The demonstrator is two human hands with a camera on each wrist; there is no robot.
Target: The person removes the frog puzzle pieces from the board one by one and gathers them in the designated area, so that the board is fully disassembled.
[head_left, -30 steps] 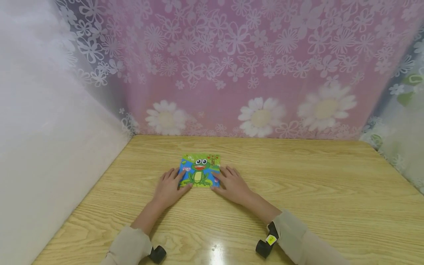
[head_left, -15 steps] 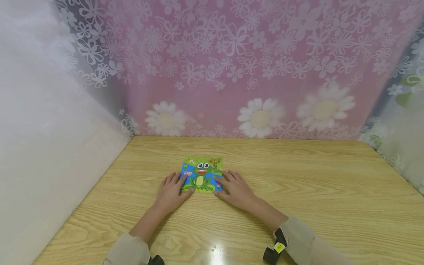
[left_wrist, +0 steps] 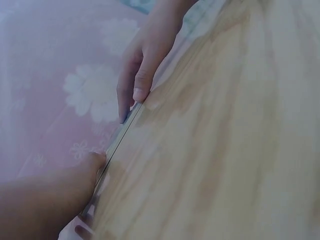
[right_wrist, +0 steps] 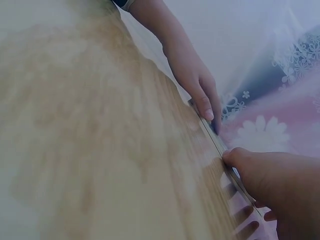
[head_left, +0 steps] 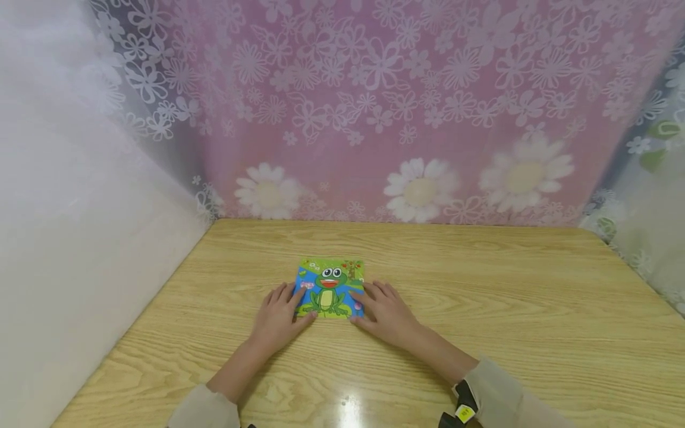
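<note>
A flat square board (head_left: pixel 329 297) with a cartoon frog on blue and green lies on the wooden table (head_left: pixel 481 297). At its left side is my left hand (head_left: pixel 275 318), index fingertip on the picture and thumb at the near corner. My right hand (head_left: pixel 393 315) mirrors it on the right side, with the remaining fingers spread along the edge. Both wrist views catch the board (left_wrist: pixel 119 137) nearly edge-on as a thin slab with a dark line. The far hand (right_wrist: pixel 195 82) in the right wrist view reaches down to it with fairly straight fingers.
A pink floral curtain (head_left: pixel 332 119) hangs behind the table's back edge. White sheeting (head_left: pixel 80 238) closes off the left side, and another floral sheet (head_left: pixel 647 196) hangs at the right. Dark wrist camera mounts (head_left: pixel 462 410) sit at the sleeves.
Both hands have brought the frog board a little toward me and slightly right, so it looks larger. The fingers keep the same places on it.
</note>
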